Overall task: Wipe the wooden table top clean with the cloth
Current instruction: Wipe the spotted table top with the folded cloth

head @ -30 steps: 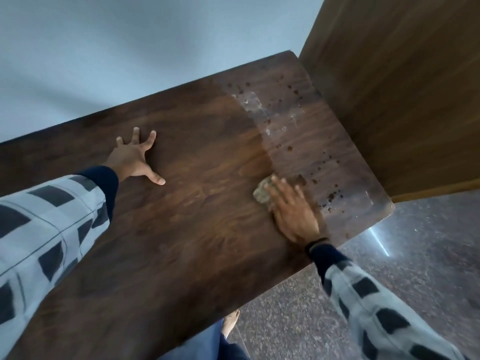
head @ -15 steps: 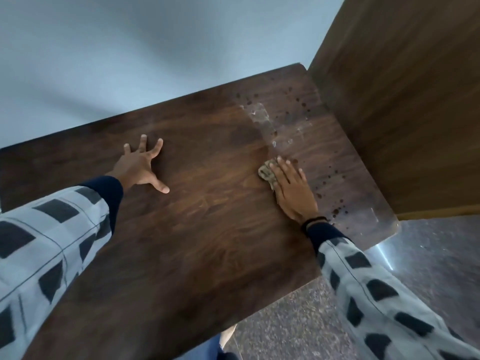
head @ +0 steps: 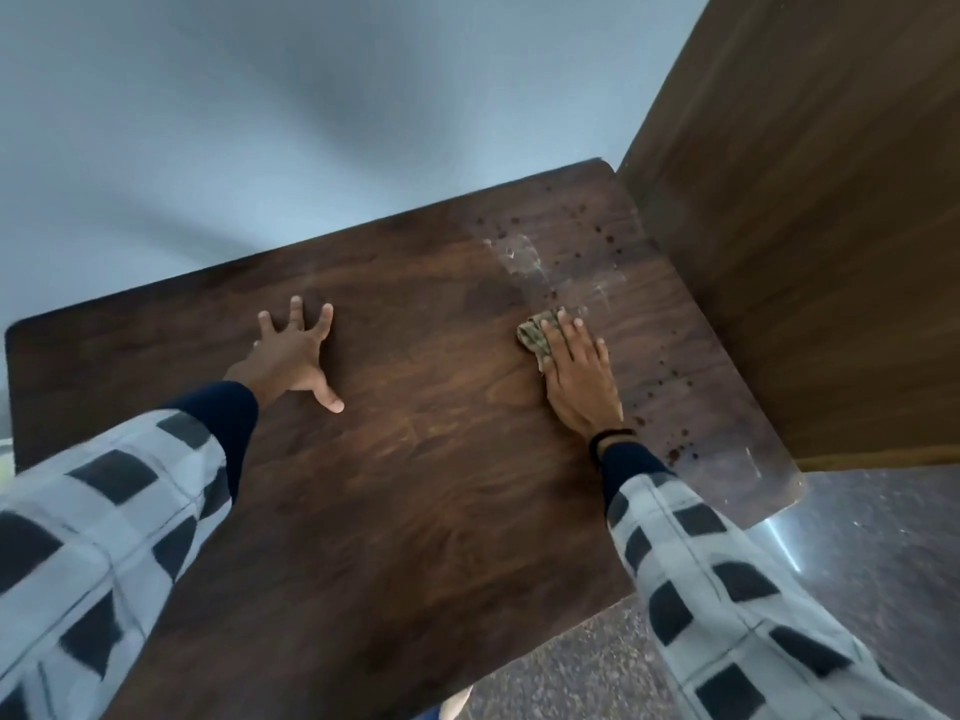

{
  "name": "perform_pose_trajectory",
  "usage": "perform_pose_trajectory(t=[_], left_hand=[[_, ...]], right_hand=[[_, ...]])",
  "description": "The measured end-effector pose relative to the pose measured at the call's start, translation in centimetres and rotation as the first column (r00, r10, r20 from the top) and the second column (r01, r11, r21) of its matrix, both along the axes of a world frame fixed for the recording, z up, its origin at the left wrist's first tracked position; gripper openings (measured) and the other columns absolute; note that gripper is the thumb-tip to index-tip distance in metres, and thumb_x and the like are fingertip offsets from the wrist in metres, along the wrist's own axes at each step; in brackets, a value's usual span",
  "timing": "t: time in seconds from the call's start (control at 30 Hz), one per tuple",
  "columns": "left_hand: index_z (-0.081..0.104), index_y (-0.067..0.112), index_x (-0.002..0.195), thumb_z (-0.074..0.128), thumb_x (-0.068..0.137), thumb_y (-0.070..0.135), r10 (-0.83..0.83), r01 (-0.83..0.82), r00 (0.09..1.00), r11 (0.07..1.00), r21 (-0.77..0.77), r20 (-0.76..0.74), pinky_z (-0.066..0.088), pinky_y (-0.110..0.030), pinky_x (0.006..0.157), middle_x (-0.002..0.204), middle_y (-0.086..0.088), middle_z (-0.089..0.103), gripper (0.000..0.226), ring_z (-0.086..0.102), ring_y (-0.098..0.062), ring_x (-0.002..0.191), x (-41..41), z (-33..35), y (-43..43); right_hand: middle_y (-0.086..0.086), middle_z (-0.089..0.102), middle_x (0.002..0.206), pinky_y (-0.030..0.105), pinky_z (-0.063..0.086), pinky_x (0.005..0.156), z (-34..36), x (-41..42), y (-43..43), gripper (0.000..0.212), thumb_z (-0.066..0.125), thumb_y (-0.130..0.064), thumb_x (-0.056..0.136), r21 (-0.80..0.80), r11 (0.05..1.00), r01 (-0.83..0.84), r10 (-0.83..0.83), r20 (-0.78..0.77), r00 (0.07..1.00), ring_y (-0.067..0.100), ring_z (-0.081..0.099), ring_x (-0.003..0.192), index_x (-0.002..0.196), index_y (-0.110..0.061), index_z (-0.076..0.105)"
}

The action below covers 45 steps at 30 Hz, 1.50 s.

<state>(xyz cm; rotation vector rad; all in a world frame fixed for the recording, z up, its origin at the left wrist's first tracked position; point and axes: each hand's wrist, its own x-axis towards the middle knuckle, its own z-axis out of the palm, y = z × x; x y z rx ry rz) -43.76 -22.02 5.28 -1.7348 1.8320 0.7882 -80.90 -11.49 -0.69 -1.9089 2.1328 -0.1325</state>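
The dark wooden table top [head: 415,485] fills the middle of the head view. A small greenish-brown cloth [head: 535,334] lies on it right of centre, mostly under my right hand [head: 579,374], which presses it flat with straight fingers. My left hand [head: 291,356] rests on the wood to the left with its fingers spread. Dark spots [head: 670,376] and a pale dusty smear [head: 524,259] cover the right strip of the table beyond the cloth. The wood left of the cloth looks darker and smoother.
A tall wooden panel [head: 810,241] stands against the table's right side. A pale wall [head: 260,122] runs behind the far edge. Speckled grey floor [head: 857,553] shows past the near right corner.
My right hand has slid the cloth away from me, from near the front right spots toward the pale smear farther back. My left hand has stayed flat in the same spot.
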Motion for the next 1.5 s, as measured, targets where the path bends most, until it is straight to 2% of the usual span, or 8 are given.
perform_pose_trajectory(t=[0.2,0.37,0.5,0.6,0.83,1.07,1.27,1.5], left_hand=[[-0.019,0.034,0.156,0.091,0.055,0.059,-0.063,0.046,0.982,0.994,-0.096,-0.180,0.003,-0.067,0.115,0.160,-0.005,-0.034,0.151,-0.027,-0.043,0.145,-7.8,0.3,-1.8],[-0.022,0.035,0.155,0.091,0.057,0.056,-0.071,0.066,0.986,0.997,-0.041,-0.148,0.003,-0.068,0.115,0.159,-0.006,-0.037,0.151,-0.028,-0.047,0.144,-10.9,-1.0,-2.7],[-0.020,0.034,0.156,0.092,0.054,0.055,-0.071,0.063,0.985,0.997,-0.051,-0.159,0.003,-0.070,0.113,0.159,-0.007,-0.037,0.153,-0.027,-0.050,0.143,-11.2,-1.4,-2.6],[-0.020,0.034,0.156,0.093,0.054,0.054,-0.059,0.053,0.986,0.998,-0.043,-0.158,0.003,-0.071,0.113,0.159,-0.006,-0.036,0.153,-0.027,-0.050,0.143,-11.1,-1.4,-2.7],[-0.016,0.037,0.156,0.094,0.051,0.055,-0.045,0.034,0.985,0.997,-0.067,-0.169,0.004,-0.069,0.115,0.159,-0.007,-0.036,0.154,-0.027,-0.047,0.145,-10.8,-1.7,-2.6],[-0.023,0.035,0.154,0.093,0.053,0.056,-0.066,0.065,0.992,0.998,-0.018,-0.107,0.008,-0.069,0.114,0.155,-0.018,-0.040,0.156,-0.026,-0.051,0.143,-11.4,-0.8,-3.4],[-0.021,0.035,0.155,0.093,0.052,0.057,-0.077,0.075,0.991,0.997,-0.028,-0.105,0.008,-0.069,0.115,0.156,-0.017,-0.038,0.155,-0.025,-0.050,0.144,-11.4,-0.8,-3.1],[-0.024,0.037,0.154,0.093,0.051,0.056,-0.061,0.060,0.994,0.998,-0.009,-0.095,0.009,-0.069,0.115,0.155,-0.016,-0.040,0.157,-0.027,-0.050,0.143,-11.6,-0.4,-3.4]], right_hand=[[-0.004,0.009,0.171,0.050,0.010,0.127,-0.2,-0.3,0.1,0.057,0.034,-0.032,0.109,0.015,1.000,-0.021,0.021,-0.011,1.000,0.018,0.005,0.158,0.163,-0.030,0.017],[-0.004,0.010,0.171,0.048,0.009,0.127,-0.2,0.7,0.1,0.058,0.035,-0.032,0.107,-0.024,1.000,0.012,-0.012,0.003,1.000,0.019,0.007,0.157,0.163,-0.031,0.017],[-0.012,-0.001,0.171,0.037,0.000,0.126,-1.7,4.0,4.0,0.058,0.025,-0.038,0.108,-0.029,0.972,-0.233,0.233,0.017,0.972,0.010,-0.003,0.157,0.163,-0.037,0.005],[-0.012,0.000,0.171,0.042,0.007,0.127,-1.5,1.9,2.2,0.056,0.026,-0.038,0.109,-0.033,0.940,-0.340,0.340,0.007,0.940,0.011,0.000,0.157,0.162,-0.036,0.010],[-0.002,0.012,0.171,0.050,0.009,0.127,-0.4,1.7,-4.3,0.057,0.034,-0.032,0.108,-0.044,0.999,-0.027,0.027,-0.008,1.000,0.020,0.009,0.157,0.162,-0.029,0.019],[-0.007,0.009,0.171,0.044,0.016,0.125,-1.1,0.7,-2.1,0.055,0.032,-0.037,0.109,-0.041,0.918,-0.394,0.392,-0.043,0.919,0.015,0.009,0.157,0.162,-0.033,0.017],[-0.002,0.015,0.170,0.052,0.011,0.126,0.1,1.6,-8.0,0.054,0.031,-0.032,0.109,-0.035,0.998,-0.051,0.051,-0.004,0.999,0.021,0.011,0.157,0.162,-0.028,0.020],[-0.007,0.008,0.171,0.044,0.010,0.126,0.0,0.8,-6.3,0.053,0.026,-0.037,0.110,-0.025,0.915,-0.403,0.403,-0.010,0.915,0.015,0.007,0.157,0.163,-0.033,0.015]])
